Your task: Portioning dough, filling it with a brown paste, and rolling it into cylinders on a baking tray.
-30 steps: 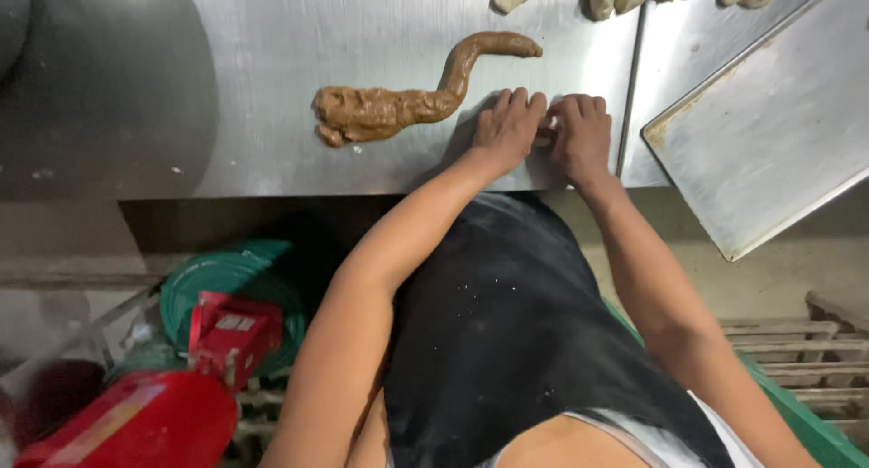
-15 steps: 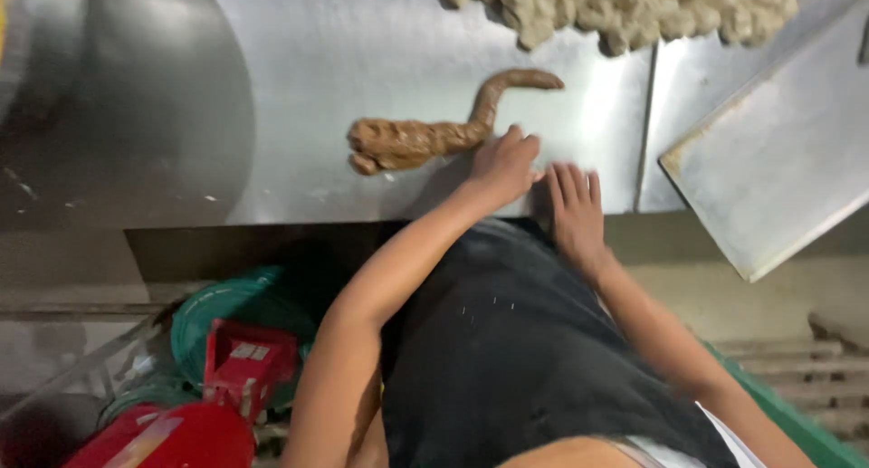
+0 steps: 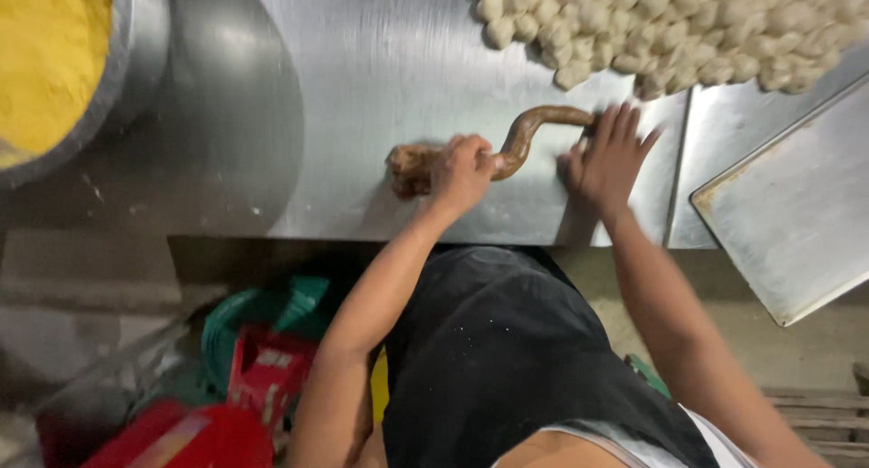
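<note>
The left hand (image 3: 463, 171) grasps the brown dough rope (image 3: 518, 142) on the steel table (image 3: 362, 88). The right hand (image 3: 611, 156) lies open, fingers spread, on the rope's thin end.

One camera sits on the person's head and looks straight down, close over the steel table (image 3: 362, 88). The table fills the top of the view. The person's black apron (image 3: 507, 359) fills the bottom.

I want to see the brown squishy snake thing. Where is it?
In the head view the brown dough rope lies mid-frame on the steel table, under the left hand and touching the right hand, just below the pale dough pieces.
</note>
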